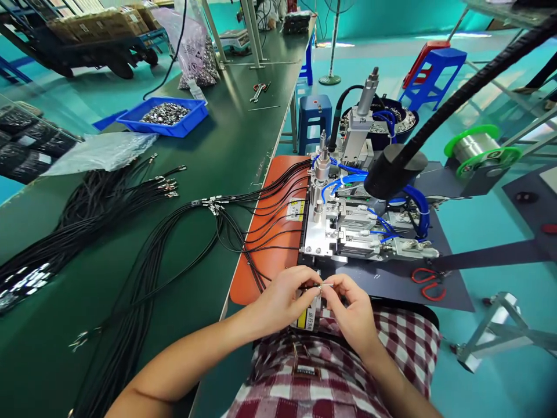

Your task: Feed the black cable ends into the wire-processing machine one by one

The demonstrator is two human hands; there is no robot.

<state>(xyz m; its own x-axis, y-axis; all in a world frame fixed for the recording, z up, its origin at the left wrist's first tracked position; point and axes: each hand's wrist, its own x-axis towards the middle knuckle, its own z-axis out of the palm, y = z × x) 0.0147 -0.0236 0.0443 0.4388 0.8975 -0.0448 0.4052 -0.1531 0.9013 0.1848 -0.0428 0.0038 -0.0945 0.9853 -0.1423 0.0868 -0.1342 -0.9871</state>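
Both hands met at the near edge of the orange mat (256,273), just before the benchtop machine (343,229). The left hand (282,299) and right hand (354,313) each pinched, thumb against forefinger, one small metal terminal (325,285). The work appeared midway: metal-tipped black cables (174,232) lay fanned across the green bench (243,116), and the blue tray (163,119) toward its far left edge held many loose metal parts.
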